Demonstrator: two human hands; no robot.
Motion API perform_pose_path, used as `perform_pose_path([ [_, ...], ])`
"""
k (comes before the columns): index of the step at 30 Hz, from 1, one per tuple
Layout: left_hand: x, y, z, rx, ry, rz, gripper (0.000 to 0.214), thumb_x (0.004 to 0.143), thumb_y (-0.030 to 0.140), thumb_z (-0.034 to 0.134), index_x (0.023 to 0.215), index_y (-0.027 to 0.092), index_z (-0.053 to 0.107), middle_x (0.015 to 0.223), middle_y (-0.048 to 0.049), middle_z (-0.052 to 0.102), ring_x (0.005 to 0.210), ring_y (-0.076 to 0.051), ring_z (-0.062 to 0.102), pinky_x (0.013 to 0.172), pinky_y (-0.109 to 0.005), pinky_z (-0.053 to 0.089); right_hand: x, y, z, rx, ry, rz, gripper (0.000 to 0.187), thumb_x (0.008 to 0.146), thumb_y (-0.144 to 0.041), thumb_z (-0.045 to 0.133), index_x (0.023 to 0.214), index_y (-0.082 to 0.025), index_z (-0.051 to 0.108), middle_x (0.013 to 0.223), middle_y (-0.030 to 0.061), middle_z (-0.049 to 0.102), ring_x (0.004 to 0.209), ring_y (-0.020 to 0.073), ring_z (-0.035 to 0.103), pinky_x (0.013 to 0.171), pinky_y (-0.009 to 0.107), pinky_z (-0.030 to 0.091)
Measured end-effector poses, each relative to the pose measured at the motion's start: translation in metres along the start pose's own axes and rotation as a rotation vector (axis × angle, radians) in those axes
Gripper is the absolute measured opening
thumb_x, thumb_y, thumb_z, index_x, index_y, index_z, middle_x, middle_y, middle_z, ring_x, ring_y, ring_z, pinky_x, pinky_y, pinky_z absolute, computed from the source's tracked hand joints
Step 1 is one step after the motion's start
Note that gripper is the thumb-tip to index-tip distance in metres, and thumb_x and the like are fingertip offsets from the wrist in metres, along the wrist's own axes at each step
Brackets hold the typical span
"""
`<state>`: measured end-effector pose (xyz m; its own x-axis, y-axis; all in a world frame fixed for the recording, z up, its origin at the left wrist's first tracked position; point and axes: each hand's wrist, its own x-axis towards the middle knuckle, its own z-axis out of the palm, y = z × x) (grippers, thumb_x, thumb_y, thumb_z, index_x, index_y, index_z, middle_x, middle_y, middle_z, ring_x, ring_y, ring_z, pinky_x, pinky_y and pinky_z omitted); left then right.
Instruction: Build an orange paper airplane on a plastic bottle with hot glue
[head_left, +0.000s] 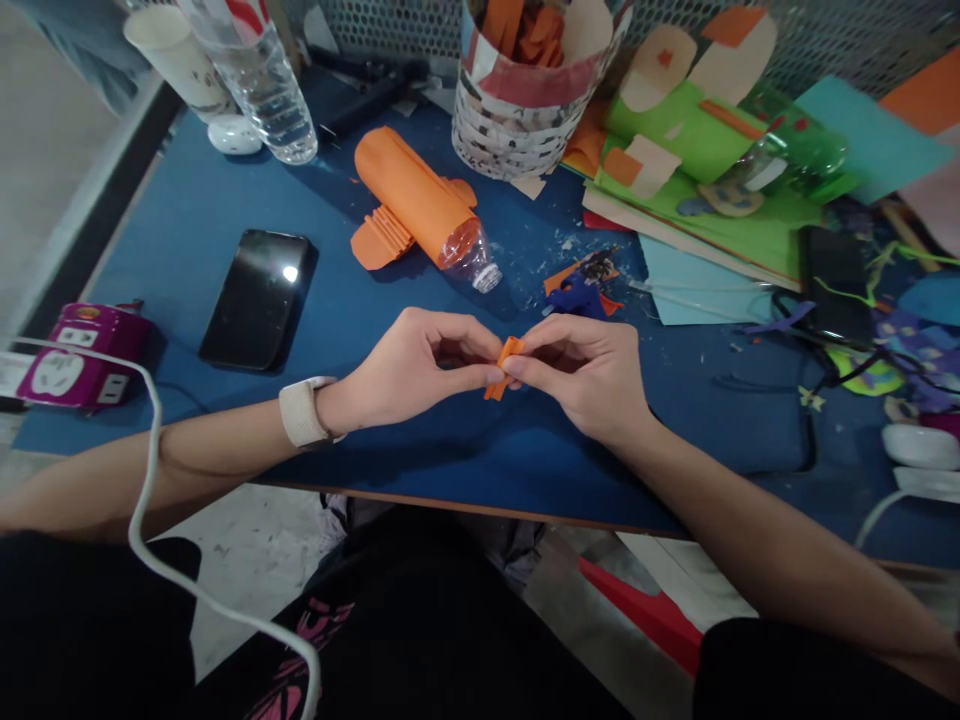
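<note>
Both hands meet over the blue table (pixel 195 220) and pinch a small strip of orange paper (pixel 504 365) between their fingertips. My left hand (pixel 409 365), with a white watch on its wrist, grips the strip from the left. My right hand (pixel 585 375) grips it from the right. Behind them lies a plastic bottle wrapped in orange paper (pixel 420 205), with folded orange paper fins at its side.
A black phone (pixel 259 297) lies at left, a purple power strip (pixel 75 355) with a white cable beyond it. A water bottle (pixel 259 85), a woven basket of paper scraps (pixel 525 110), green and coloured papers (pixel 705 150) and a blue glue gun (pixel 581 292) crowd the back and right.
</note>
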<state>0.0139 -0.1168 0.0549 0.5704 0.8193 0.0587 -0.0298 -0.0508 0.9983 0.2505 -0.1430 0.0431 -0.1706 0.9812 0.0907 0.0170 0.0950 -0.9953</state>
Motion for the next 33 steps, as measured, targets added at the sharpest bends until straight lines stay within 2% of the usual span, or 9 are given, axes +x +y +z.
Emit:
perform_pose_path([
  [4, 0.001, -0.001, -0.002, -0.001, -0.005, 0.009, 0.040, 0.094, 0.051, 0.109, 0.100, 0.017, 0.089, 0.092, -0.0080, 0.091, 0.086, -0.021, 0.088, 0.083, -0.031, 0.075, 0.000, -0.002, -0.006, -0.185, -0.037, -0.121, 0.035, 0.093, -0.053, 0.108, 0.089, -0.026, 0.086, 0.087, 0.0025, 0.083, 0.069, 0.0213, 0.079, 0.069, 0.040, 0.071],
  [8, 0.004, -0.004, -0.005, 0.005, 0.066, 0.039, 0.037, 0.096, 0.046, 0.108, 0.098, 0.017, 0.085, 0.093, -0.0074, 0.089, 0.084, -0.018, 0.086, 0.079, -0.028, 0.073, 0.007, -0.021, -0.032, -0.743, -0.004, -0.273, 0.015, 0.105, -0.040, 0.091, 0.096, -0.029, 0.086, 0.100, 0.0076, 0.086, 0.092, 0.0310, 0.082, 0.089, 0.050, 0.069],
  [11, 0.006, -0.009, -0.007, 0.008, 0.122, 0.057, 0.038, 0.098, 0.048, 0.105, 0.099, 0.018, 0.081, 0.095, -0.0069, 0.088, 0.082, -0.017, 0.084, 0.076, -0.027, 0.072, 0.015, -0.030, -0.062, -1.077, 0.022, -0.145, 0.017, 0.107, -0.044, 0.086, 0.108, -0.027, 0.085, 0.109, 0.0136, 0.084, 0.104, 0.0390, 0.081, 0.095, 0.055, 0.065],
  [15, 0.009, -0.016, -0.010, -0.024, 0.125, 0.069, 0.044, 0.100, 0.055, 0.104, 0.100, 0.019, 0.078, 0.094, -0.0053, 0.086, 0.081, -0.015, 0.082, 0.075, -0.027, 0.071, 0.021, -0.025, -0.092, -1.311, 0.009, 0.123, 0.059, 0.097, -0.063, 0.093, 0.136, -0.020, 0.080, 0.122, 0.0191, 0.083, 0.106, 0.0430, 0.077, 0.095, 0.056, 0.062],
  [17, 0.010, -0.017, -0.011, -0.037, 0.125, 0.073, 0.046, 0.099, 0.057, 0.104, 0.100, 0.019, 0.077, 0.094, -0.0043, 0.084, 0.079, -0.013, 0.081, 0.075, -0.026, 0.071, 0.022, -0.021, -0.097, -1.347, -0.014, 0.202, 0.066, 0.097, -0.068, 0.091, 0.138, -0.018, 0.079, 0.114, 0.0186, 0.083, 0.099, 0.0410, 0.076, 0.090, 0.053, 0.061],
  [23, 0.014, -0.018, -0.014, -0.045, 0.155, 0.035, 0.055, 0.094, 0.064, 0.108, 0.097, 0.019, 0.075, 0.096, -0.0047, 0.083, 0.079, -0.013, 0.079, 0.072, -0.025, 0.070, 0.027, -0.024, -0.088, -1.348, -0.037, 0.221, 0.027, 0.100, -0.050, 0.083, 0.104, -0.024, 0.080, 0.082, 0.0098, 0.074, 0.072, 0.0308, 0.064, 0.076, 0.045, 0.050],
  [27, 0.015, -0.020, -0.014, -0.052, 0.165, 0.020, 0.060, 0.091, 0.068, 0.109, 0.096, 0.019, 0.075, 0.097, -0.0054, 0.084, 0.080, -0.013, 0.080, 0.071, -0.025, 0.069, 0.028, -0.038, -0.080, -1.374, 0.007, 0.237, 0.028, 0.100, -0.045, 0.077, 0.112, -0.021, 0.082, 0.078, 0.0094, 0.069, 0.071, 0.0311, 0.062, 0.077, 0.044, 0.046],
  [31, 0.017, -0.025, -0.015, -0.079, 0.191, 0.017, 0.059, 0.090, 0.067, 0.110, 0.098, 0.018, 0.077, 0.099, -0.0058, 0.084, 0.081, -0.014, 0.081, 0.071, -0.026, 0.069, 0.023, -0.052, -0.078, -1.296, 0.191, 0.067, 0.036, 0.094, -0.037, 0.065, 0.121, -0.018, 0.079, 0.073, 0.0055, 0.064, 0.068, 0.0275, 0.056, 0.076, 0.044, 0.043],
  [33, 0.018, -0.027, -0.016, -0.100, 0.192, 0.010, 0.057, 0.089, 0.064, 0.112, 0.099, 0.018, 0.079, 0.099, -0.0064, 0.085, 0.081, -0.015, 0.082, 0.071, -0.026, 0.068, 0.021, -0.052, -0.079, -1.057, 0.248, -0.021, 0.025, 0.089, -0.036, 0.065, 0.109, -0.023, 0.075, 0.066, 0.0011, 0.058, 0.062, 0.0246, 0.052, 0.069, 0.043, 0.041],
])
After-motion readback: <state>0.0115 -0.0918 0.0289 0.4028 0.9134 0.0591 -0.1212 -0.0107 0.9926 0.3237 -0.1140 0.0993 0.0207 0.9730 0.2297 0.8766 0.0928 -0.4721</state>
